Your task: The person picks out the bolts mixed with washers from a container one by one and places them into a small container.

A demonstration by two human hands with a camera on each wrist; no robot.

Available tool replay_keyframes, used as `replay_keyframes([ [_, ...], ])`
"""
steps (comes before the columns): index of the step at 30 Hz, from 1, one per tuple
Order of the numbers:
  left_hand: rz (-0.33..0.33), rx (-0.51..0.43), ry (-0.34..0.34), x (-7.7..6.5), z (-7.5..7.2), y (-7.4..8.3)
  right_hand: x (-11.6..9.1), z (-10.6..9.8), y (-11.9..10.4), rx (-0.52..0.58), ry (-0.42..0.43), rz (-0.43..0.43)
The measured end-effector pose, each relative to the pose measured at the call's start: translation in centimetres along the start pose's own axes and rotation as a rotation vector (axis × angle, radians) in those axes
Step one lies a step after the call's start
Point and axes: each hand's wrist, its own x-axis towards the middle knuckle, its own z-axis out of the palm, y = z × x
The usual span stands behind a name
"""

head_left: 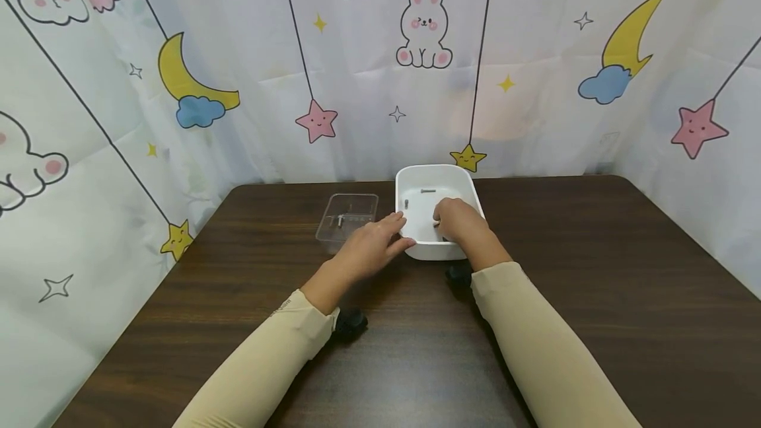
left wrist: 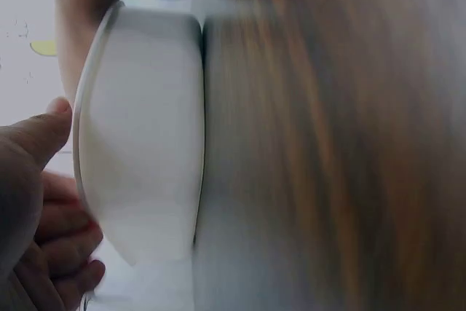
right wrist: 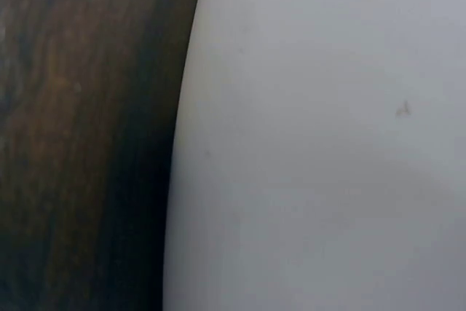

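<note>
A white plastic tray (head_left: 436, 251) stands at the far middle of the table, with small metal screws inside, among them one screw (head_left: 428, 191) lying at the back and another screw (head_left: 407, 204) by the left wall. My left hand (head_left: 371, 243) touches the tray's left side and near left corner, fingers and thumb spread. In the left wrist view its thumb (left wrist: 51, 132) is at the tray's rim. My right hand (head_left: 462, 220) reaches into the tray, fingers bent down beside a small dark piece; its grip is hidden. The right wrist view shows mostly the tray's wall (right wrist: 313, 143).
Left of the tray sits a clear plastic box (head_left: 327, 230) with a screw (head_left: 340, 222) in it. Both stand on a dark wooden table (head_left: 250, 269). Behind hangs a white patterned curtain (head_left: 368, 51). Dark wrist devices are on both arms.
</note>
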Motion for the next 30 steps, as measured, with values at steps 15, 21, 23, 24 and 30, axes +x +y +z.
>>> replay_keyframes([
  [15, -0.237, 0.016, 0.007, 1.0, 0.5, 1.4, 0.2, 0.2, 0.0, 0.023, -0.016, -0.010],
  [21, -0.233, -0.038, 0.087, 1.0, 0.5, 1.2, 0.3, 0.3, 0.0, 0.007, -0.010, -0.030],
  [23, -0.228, -0.044, 0.106, 1.1, 0.5, 1.0, 0.3, 0.3, 0.0, 0.007, -0.018, -0.027],
  [24, -0.227, -0.043, 0.110, 1.1, 0.5, 1.0, 0.3, 0.3, 0.0, 0.009, -0.023, -0.024],
  [30, -0.220, -0.022, 0.104, 1.2, 0.6, 0.6, 0.3, 0.2, 0.0, 0.008, -0.036, -0.017],
])
